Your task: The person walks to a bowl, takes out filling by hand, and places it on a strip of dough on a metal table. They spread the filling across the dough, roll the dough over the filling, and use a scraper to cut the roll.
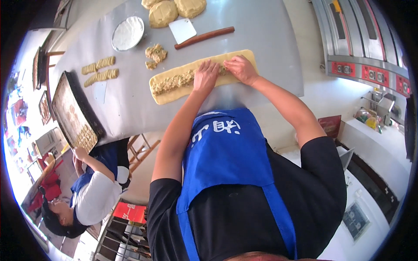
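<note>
On steel table [130,100] | both hands [205,75] [242,68] pressing filled dough strip [174,85]

Bare table [130,100] lay open left of the dough strip [174,89]; beyond it a rolling pin [204,37], scraper [183,30] and filling heap [155,54] blocked the far edge.

Long pale dough strip [174,89] flat on steel table, crumbly filling [174,81] along its middle, lying slanted
</note>
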`<state>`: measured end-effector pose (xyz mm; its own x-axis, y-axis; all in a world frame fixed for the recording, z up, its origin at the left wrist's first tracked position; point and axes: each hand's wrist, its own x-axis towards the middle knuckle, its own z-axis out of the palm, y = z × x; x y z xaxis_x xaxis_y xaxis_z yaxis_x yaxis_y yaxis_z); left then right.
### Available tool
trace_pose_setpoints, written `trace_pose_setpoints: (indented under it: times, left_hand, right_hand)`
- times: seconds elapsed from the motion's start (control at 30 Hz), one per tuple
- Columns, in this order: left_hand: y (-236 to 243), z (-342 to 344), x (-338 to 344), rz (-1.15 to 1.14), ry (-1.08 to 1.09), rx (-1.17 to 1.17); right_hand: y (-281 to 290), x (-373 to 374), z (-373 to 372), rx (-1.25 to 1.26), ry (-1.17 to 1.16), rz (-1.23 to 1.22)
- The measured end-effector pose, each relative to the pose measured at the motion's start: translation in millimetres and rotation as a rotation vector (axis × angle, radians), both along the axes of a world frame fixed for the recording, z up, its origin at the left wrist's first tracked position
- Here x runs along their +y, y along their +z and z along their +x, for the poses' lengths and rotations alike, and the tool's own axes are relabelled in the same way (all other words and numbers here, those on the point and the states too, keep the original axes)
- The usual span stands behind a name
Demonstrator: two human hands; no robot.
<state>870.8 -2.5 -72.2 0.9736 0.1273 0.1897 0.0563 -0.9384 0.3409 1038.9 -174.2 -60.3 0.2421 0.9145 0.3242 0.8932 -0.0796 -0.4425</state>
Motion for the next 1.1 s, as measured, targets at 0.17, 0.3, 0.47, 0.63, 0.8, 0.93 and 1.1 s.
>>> trace_pose_setpoints:
  times: [0.17, 0.3, 0.47, 0.63, 0.8, 0.93, 1.1]
  left_hand:
    - [18, -9, -6, -0.023, 0.051, 0.064]
    - [21, -16, 10, -0.015, 0.053, 0.081]
    - [13, -47, 9, -0.013, 0.135, 0.053]
    - [36, -88, 9, -0.19, 0.425, -0.111]
    - [41, -135, 20, -0.275, 0.729, -0.188]
    - [41, -177, 25, -0.253, 0.944, -0.269]
    - [40, -197, 37, -0.304, 1.045, -0.221]
  right_hand:
    - [16, -11, 1, 0.107, 0.006, 0.01]
    - [10, -3, -6, -0.163, -0.017, 0.018]
    - [16, 10, -16, -0.022, 0.07, -0.064]
    - [5, 39, -25, -0.025, 0.183, -0.058]
    - [-21, 41, -44, -0.026, 0.094, -0.103]
    - [38, 79, -71, 0.035, 0.088, -0.185]
    - [-3, 108, -111, -0.09, 0.061, -0.208]
